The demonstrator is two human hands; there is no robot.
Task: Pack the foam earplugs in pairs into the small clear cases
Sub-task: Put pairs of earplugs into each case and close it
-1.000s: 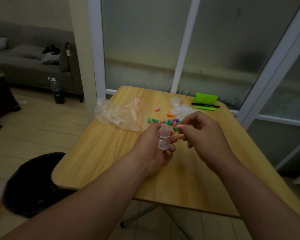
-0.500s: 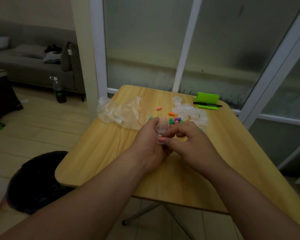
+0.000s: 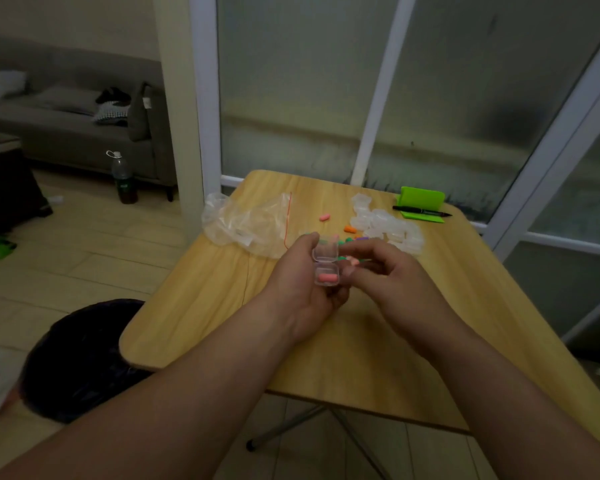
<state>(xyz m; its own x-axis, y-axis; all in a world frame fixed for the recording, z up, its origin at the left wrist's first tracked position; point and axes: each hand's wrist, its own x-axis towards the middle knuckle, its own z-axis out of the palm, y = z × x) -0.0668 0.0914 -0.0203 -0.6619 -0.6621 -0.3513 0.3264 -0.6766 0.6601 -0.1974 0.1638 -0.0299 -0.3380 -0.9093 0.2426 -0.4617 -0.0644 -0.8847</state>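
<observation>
Left hand (image 3: pixel 303 284) is above the table (image 3: pixel 194 306), fingers curled round a small clear case (image 3: pixel 326 252) whose hinged lid stands tipped up and open. We note one pink earplug (image 3: pixel 327 278) lying in the lower half. Right hand (image 3: pixel 394 284) is just beside the case, fingers curled, thumb and forefinger pinching what we take to be a second pink earplug (image 3: pixel 352 260); the spot is blurred, so we are not certain. Behind the hands lie loose earplugs (image 3: pixel 350 230) in pink, orange, green and purple, just beside a heap of empty cases (image 3: pixel 390 227). A crumpled plastic bag (image 3: pixel 253 223) sits left of them. A black pen (image 3: pixel 421 212) lies near the far right corner.
</observation>
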